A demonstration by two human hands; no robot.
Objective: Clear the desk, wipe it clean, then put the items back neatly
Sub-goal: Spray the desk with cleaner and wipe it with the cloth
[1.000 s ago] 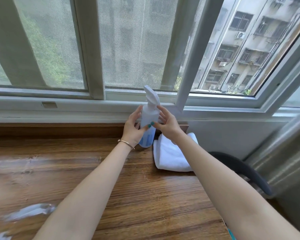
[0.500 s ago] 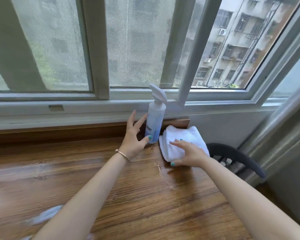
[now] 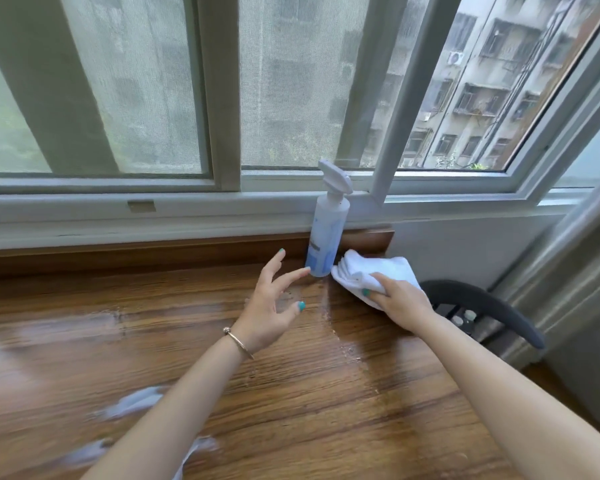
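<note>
A white spray bottle [image 3: 326, 230] with a blue label stands upright at the back of the wooden desk [image 3: 291, 393], against the sill. My left hand [image 3: 274, 306] hovers just left of it with fingers spread, holding nothing. A folded white cloth [image 3: 368, 270] lies right of the bottle at the desk's back right corner. My right hand [image 3: 400, 299] grips the cloth's near edge, fingers curled over it.
White foam patches [image 3: 132, 405] and wet streaks lie on the desk at the front left. A dark chair back [image 3: 482, 303] stands off the desk's right edge. The window frame [image 3: 222, 199] runs along the back.
My left hand let go of the spray bottle and drew back a little. My right hand left the bottle, came down on the cloth and closed on it.
</note>
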